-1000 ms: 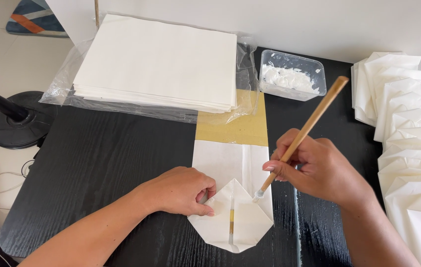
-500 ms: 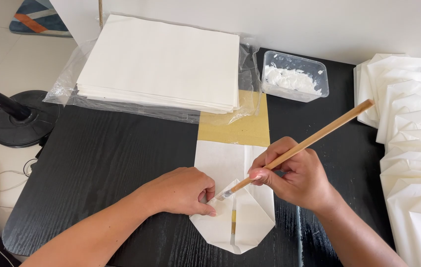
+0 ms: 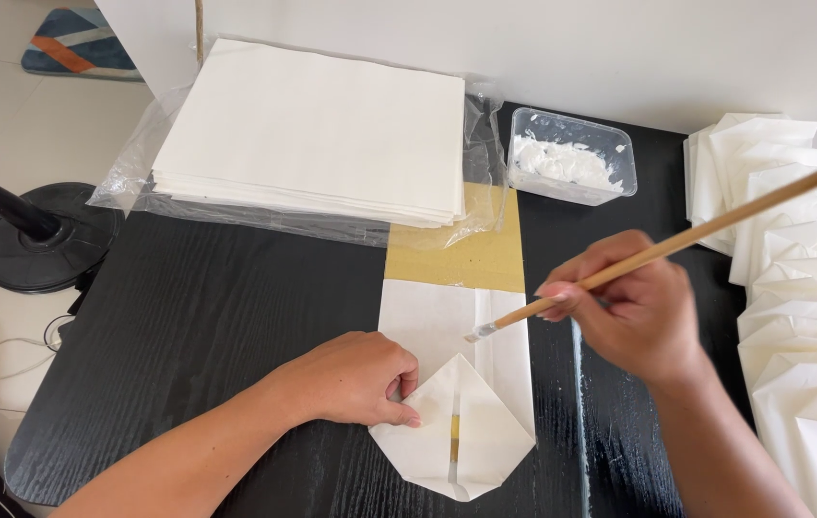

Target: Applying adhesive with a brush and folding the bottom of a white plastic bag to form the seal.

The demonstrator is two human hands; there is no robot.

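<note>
Black desk [image 3: 236,317] before you: your left hand [image 3: 355,379] pins the folded paper bag [image 3: 451,384] flat while your right hand [image 3: 634,307] grips the brush [image 3: 658,251] mid-gluing, so next likely calls for steady strokes along the fold.

My left hand [image 3: 355,379] pins the folded paper bag [image 3: 456,384] while my right hand [image 3: 634,312] holds the brush [image 3: 658,251] just over it.

white folded paper bag [image 3: 451,384] flat on table, wooden brush [image 3: 658,251] tilted above
</note>
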